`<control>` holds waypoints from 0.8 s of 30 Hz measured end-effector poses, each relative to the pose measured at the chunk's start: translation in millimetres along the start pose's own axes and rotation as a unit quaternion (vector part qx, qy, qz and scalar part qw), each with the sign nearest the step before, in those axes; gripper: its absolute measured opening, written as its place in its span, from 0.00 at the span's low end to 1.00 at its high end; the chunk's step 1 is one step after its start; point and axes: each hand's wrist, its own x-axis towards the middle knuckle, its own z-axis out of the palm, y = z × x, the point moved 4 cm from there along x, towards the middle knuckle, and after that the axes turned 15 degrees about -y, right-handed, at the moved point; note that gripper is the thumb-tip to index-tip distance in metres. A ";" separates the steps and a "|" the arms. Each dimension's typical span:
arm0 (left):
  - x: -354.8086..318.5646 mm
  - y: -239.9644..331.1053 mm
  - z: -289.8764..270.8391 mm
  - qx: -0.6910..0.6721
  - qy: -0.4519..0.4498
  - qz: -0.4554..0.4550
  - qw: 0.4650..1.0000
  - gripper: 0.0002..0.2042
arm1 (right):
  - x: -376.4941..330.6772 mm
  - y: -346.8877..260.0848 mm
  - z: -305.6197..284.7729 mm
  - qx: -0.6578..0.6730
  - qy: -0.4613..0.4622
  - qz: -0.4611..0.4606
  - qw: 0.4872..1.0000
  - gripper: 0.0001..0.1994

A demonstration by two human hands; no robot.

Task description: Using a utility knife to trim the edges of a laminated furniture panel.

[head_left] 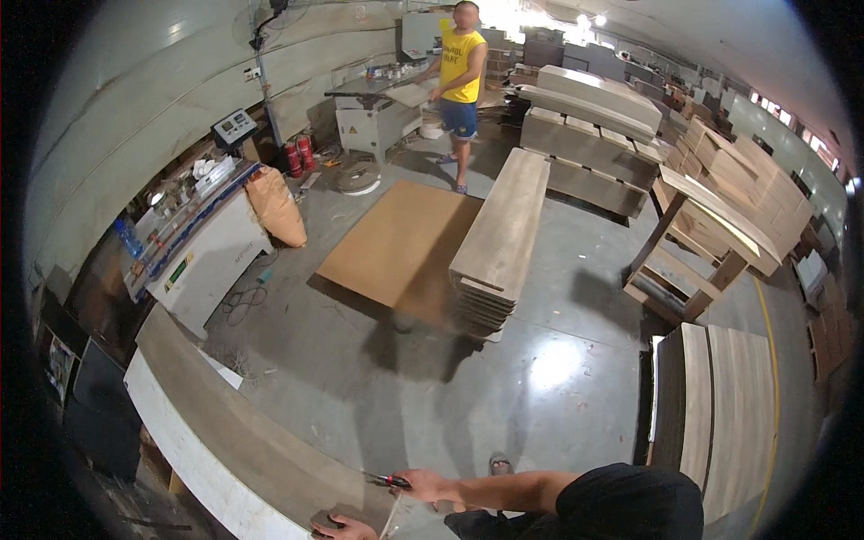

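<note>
At near right end of long grey-brown board [252, 452], left hand [346, 530] is touching; whether its grip is closed, not clear to see. Right hand [425, 486] near it, grip closed around black-red tool [391, 481]. Farther, stack of boards [502, 234], brown sheet [396, 247]; far, person in yellow shirt [462, 72].

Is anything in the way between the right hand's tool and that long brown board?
Nothing visible is between the tool in the right hand and the long board, though I can't tell whether they touch. The left hand is near the board's end, not between them.
</note>
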 end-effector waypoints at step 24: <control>-5.4 -17.1 15.6 0.023 0.038 -0.030 0.999 0.36 | -213.6 301.5 34.2 0.052 0.002 0.266 0.963 0.24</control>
